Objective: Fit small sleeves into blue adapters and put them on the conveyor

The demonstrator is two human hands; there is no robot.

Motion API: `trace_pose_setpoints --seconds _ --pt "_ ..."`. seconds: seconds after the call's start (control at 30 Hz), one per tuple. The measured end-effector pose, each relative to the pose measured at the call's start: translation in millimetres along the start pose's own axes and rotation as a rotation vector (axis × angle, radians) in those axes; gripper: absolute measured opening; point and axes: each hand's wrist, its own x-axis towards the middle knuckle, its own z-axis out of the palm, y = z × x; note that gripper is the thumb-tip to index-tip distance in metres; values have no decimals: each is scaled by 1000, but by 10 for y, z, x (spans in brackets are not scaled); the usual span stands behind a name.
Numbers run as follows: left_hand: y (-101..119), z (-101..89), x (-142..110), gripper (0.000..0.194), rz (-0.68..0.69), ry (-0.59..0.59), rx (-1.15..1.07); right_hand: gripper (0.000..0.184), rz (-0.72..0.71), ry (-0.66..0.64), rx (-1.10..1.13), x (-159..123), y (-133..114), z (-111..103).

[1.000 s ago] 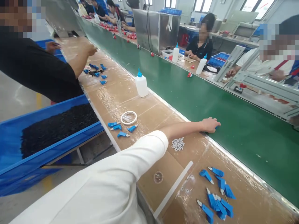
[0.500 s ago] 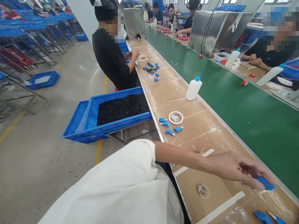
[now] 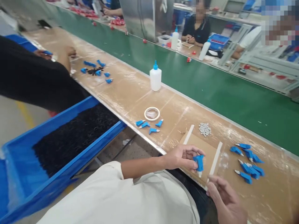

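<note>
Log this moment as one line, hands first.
left hand: holding blue part | right hand: near white strip, hold unclear | loose blue parts: right of pellet pile | white bottle: upright near green belt

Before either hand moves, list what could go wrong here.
The left hand holds a blue piece with a white tip near the front edge of the brown table; it might slip. A wrist could scatter the loose small grey pieces. The upright white blue-capped bottle near the green belt might tip if knocked.
</note>
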Motion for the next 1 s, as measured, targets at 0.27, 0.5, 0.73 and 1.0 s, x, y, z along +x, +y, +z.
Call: trace_pose_setpoints --seconds 0.27,0.5,0.73,1.0 --pt "-142 165 -12 60 87 82 101 40 -60 12 129 130 -288 246" --pt "-213 386 -197 61 74 75 102 15 -561 -211 -116 307 -318 -159" --pt "-352 285 -132 45 -342 -265 -31 22 -867 -632 -189 416 -437 -448" --pt "-305 69 -70 41 -490 -405 -91 41 -569 -389 -150 294 24 -550"
